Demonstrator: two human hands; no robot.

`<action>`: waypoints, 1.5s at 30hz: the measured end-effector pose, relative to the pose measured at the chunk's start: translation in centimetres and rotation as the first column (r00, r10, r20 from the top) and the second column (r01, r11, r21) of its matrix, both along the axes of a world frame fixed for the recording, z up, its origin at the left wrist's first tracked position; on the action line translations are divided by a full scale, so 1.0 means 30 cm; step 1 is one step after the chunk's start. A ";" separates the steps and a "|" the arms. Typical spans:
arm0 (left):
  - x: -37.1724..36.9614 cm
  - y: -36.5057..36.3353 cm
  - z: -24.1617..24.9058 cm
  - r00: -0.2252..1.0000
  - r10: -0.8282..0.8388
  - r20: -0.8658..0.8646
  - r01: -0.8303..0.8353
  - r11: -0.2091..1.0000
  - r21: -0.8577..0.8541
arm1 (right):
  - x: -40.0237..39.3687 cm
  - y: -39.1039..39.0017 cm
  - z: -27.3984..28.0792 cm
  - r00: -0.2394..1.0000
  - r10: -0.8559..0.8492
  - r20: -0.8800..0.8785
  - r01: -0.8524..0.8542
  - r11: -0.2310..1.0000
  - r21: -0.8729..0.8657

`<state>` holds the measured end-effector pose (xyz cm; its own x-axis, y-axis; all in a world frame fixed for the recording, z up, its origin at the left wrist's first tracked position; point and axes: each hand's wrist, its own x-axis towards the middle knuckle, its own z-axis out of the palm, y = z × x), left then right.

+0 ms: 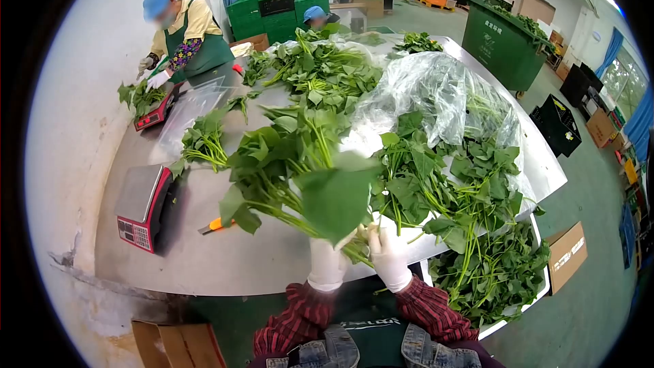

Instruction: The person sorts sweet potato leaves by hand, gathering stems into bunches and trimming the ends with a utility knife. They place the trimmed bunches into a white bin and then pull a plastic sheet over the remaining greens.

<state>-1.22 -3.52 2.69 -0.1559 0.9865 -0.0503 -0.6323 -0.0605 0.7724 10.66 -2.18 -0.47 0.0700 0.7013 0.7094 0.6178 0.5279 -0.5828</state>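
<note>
A large bunch of leafy greens with long green stems is held up over the near edge of the metal table. My left hand, in a white glove, is closed round the lower stems, its fingers partly covered by a big leaf. Beside it, my right hand, also gloved, has its fingers pinched together at the stem ends. To the right of both hands lies a loose heap of the same greens, partly under a clear plastic sheet.
A red-and-silver scale and an orange-handled knife are on the left. A smaller bunch lies behind them. More greens fill a white crate at right. A co-worker handles greens at another scale.
</note>
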 end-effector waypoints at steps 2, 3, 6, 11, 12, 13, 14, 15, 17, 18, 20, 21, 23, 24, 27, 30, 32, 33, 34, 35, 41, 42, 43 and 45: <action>0.000 -0.011 0.022 1.000 -0.001 0.015 0.001 0.999 0.034 | -0.004 -0.021 0.037 0.991 0.009 -0.133 -0.032 0.985 -0.168; -0.004 -0.012 0.019 1.000 0.000 0.013 0.000 0.999 0.032 | -0.006 -0.031 0.056 0.965 -0.004 -0.263 -0.085 0.942 -0.325; -0.038 -0.019 0.023 0.996 -0.006 0.093 -0.002 0.997 0.081 | 0.053 0.045 0.084 0.831 -0.127 -0.542 -0.298 0.721 -0.625; -0.128 -0.006 -0.058 0.972 -0.144 0.184 0.112 0.978 0.174 | 0.192 0.144 0.014 0.842 0.003 0.540 0.255 0.879 -0.403; -0.128 -0.006 -0.065 0.963 -0.177 0.203 0.139 0.972 0.189 | 0.194 0.149 0.001 0.843 -0.002 0.538 0.259 0.878 -0.402; -0.124 -0.002 -0.067 0.952 -0.211 0.222 0.166 0.965 0.204 | 0.173 0.144 0.047 0.974 0.122 0.192 0.020 0.796 -0.605; -0.115 -0.002 -0.060 0.951 -0.218 0.221 0.173 0.963 0.205 | 0.150 0.132 0.107 0.964 0.184 -0.193 -0.267 0.671 -0.692; -0.104 -0.006 -0.048 0.950 -0.228 0.215 0.183 0.960 0.211 | 0.118 0.096 0.211 0.896 0.172 -0.409 -0.435 0.520 -0.735; -0.093 -0.007 -0.044 0.947 -0.247 0.205 0.203 0.955 0.215 | 0.084 0.054 0.288 0.792 0.187 -0.582 -0.601 0.410 -0.686; -0.090 -0.009 -0.046 0.957 -0.244 0.159 0.213 0.959 0.189 | 0.070 0.054 0.289 0.792 0.181 -0.583 -0.599 0.415 -0.684; -0.083 -0.018 -0.052 0.962 -0.249 0.109 0.230 0.959 0.163 | 0.049 0.053 0.291 0.741 0.229 -0.631 -0.665 0.377 -0.644; -0.078 -0.024 -0.054 0.968 -0.235 0.083 0.224 0.967 0.122 | 0.043 0.054 0.301 0.741 0.224 -0.633 -0.664 0.383 -0.642; -0.069 -0.025 -0.047 0.972 -0.228 0.055 0.223 0.971 0.082 | 0.034 0.054 0.328 0.623 0.233 -0.747 -0.780 0.257 -0.570; -0.064 -0.026 -0.038 0.962 -0.272 0.037 0.266 0.957 0.113 | 0.026 0.048 0.328 0.613 0.208 -0.762 -0.784 0.272 -0.557; -0.047 -0.031 -0.045 0.948 -0.314 0.056 0.306 0.944 0.120 | 0.025 0.053 0.316 0.619 0.231 -0.751 -0.785 0.229 -0.576; -0.042 -0.032 -0.047 0.955 -0.294 0.047 0.289 0.952 0.098 | 0.035 0.055 0.314 0.598 0.226 -0.769 -0.801 0.219 -0.558; -0.040 -0.033 -0.047 0.948 -0.315 0.048 0.308 0.945 0.108 | 0.034 0.053 0.315 0.598 0.227 -0.768 -0.800 0.221 -0.558; -0.038 -0.032 -0.041 0.946 -0.321 0.050 0.314 0.943 0.107 | 0.028 0.051 0.313 0.632 0.231 -0.740 -0.772 0.266 -0.577; -0.033 -0.031 -0.025 0.962 -0.269 0.048 0.266 0.961 0.071 | 0.029 0.048 0.309 0.668 0.229 -0.708 -0.739 0.314 -0.595; -0.031 -0.031 -0.018 0.974 -0.222 0.044 0.220 0.975 0.033 | 0.035 0.049 0.289 0.674 0.216 -0.706 -0.732 0.323 -0.600; -0.175 0.032 -0.103 0.869 0.176 -0.463 -0.212 0.977 -0.026 | 0.285 0.173 -0.022 0.902 -0.098 0.421 0.254 0.908 -0.332; -0.206 0.038 -0.138 0.840 0.231 -0.491 -0.250 0.968 0.028 | 0.358 0.219 -0.088 0.854 -0.170 0.492 0.365 0.870 -0.331; -0.210 0.036 -0.136 0.842 0.225 -0.491 -0.245 0.969 0.024 | 0.416 0.247 -0.117 0.758 -0.195 0.623 0.481 0.811 -0.331; -0.210 0.031 -0.110 0.893 0.256 -0.370 -0.260 0.965 0.039 | 0.501 0.277 -0.168 0.650 -0.162 0.743 0.554 0.770 -0.317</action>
